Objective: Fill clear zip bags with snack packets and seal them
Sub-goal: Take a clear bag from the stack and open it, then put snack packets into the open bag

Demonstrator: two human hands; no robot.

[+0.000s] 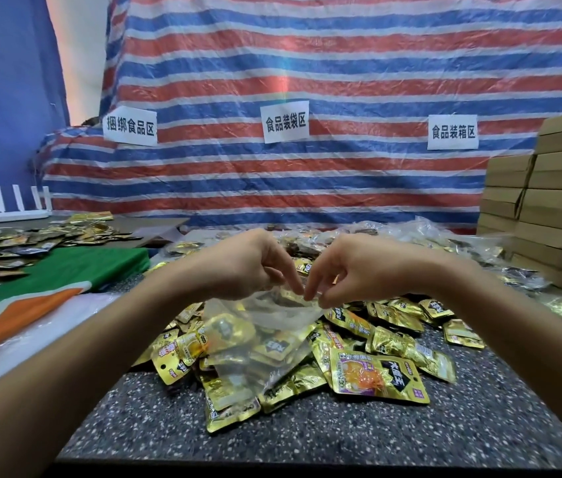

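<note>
Both hands are at the mouth of the clear zip bag (266, 336), mid-scene over the pile of gold snack packets (376, 374) on the speckled surface (307, 439). Left hand (248, 267) and right hand (352, 270) each pinch the bag's top edge, fingertips almost meeting at its centre. The bag hangs below them, lower end resting on the pile.

Step looks like opening or sealing the zip (can't tell which; packets show through the film, but inside or just behind it is unclear).

Risks:
- The pinch is mid-edge only, so a seal run from here may leave the zip ends unmated.
- The film looks thin and slick, so a loose pinch drops it.
- A packet corner in the track would block closure.

More bagged packets (421, 232) lie far right, near the cardboard boxes (555, 201).
</note>
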